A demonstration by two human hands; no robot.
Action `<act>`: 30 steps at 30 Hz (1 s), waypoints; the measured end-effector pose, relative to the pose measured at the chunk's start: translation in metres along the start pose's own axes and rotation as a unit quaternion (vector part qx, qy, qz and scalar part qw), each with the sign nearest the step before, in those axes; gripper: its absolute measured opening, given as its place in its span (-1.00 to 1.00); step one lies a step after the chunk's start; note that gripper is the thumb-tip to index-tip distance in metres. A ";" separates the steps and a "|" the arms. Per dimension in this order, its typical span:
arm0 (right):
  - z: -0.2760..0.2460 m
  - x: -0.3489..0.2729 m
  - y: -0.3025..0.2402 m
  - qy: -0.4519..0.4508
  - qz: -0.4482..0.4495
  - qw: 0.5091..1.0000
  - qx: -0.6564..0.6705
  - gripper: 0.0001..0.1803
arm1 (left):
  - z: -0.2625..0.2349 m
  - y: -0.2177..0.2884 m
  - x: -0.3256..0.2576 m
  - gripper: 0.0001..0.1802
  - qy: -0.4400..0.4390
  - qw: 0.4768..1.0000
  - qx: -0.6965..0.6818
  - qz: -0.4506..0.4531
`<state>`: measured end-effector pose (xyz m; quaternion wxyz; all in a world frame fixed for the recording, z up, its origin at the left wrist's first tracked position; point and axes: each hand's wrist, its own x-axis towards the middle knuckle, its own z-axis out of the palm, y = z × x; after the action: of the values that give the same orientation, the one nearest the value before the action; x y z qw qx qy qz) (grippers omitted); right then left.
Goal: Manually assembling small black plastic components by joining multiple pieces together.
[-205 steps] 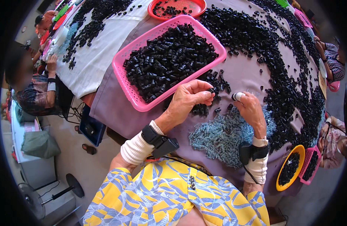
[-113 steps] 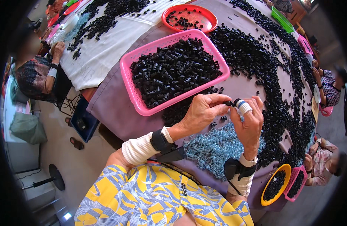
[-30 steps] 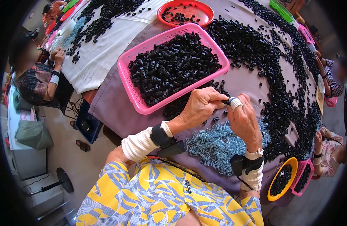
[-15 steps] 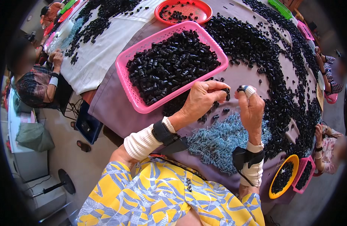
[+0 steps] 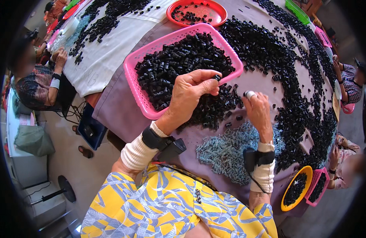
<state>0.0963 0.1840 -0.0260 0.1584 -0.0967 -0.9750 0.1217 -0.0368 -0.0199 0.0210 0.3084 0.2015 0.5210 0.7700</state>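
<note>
My left hand (image 5: 191, 93) pinches a small black plastic cylinder (image 5: 217, 77) between thumb and forefinger, over the near right edge of the pink basket (image 5: 131, 85). The basket holds many similar black cylinders (image 5: 187, 55). To its right, my right hand (image 5: 257, 113) hovers with thumb and forefinger apart and the other fingers curled; I see nothing held in it. A white wrap circles its forefinger, and the fingertip looks dark. Below that hand lies a heap of small light-blue, spring-like pieces (image 5: 226, 152). Loose black cylinders (image 5: 210, 113) lie between basket and heap.
Black pieces (image 5: 270, 51) spread over the cloth-covered table at the right. A red tray (image 5: 197, 12) stands beyond the basket. At the near right are a yellow bowl (image 5: 285, 202) and another pink basket (image 5: 314, 198). Other people sit at both sides.
My left hand has moved left and away from me, up over the basket edge, with the black cylinder in its pinch. My right hand has shifted slightly left; the gap between my hands has widened.
</note>
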 end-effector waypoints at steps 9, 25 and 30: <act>0.028 0.038 0.018 -0.003 -0.033 0.999 -0.043 -0.85 | -0.002 -0.006 -0.002 -0.77 0.007 1.000 0.012 -0.016; -0.048 -0.002 -0.050 0.081 0.003 0.979 0.187 -0.85 | 0.043 -0.037 -0.003 -0.74 -0.061 0.996 -0.046 -0.049; -0.047 -0.005 -0.056 0.105 -0.015 0.980 0.171 -0.85 | 0.044 -0.040 -0.007 -0.74 -0.074 0.994 -0.064 -0.048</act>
<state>0.1082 0.1398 0.0309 0.2760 -0.0655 -0.9193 0.2729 0.0065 0.0163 0.0002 0.3954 0.2126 0.4554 0.7688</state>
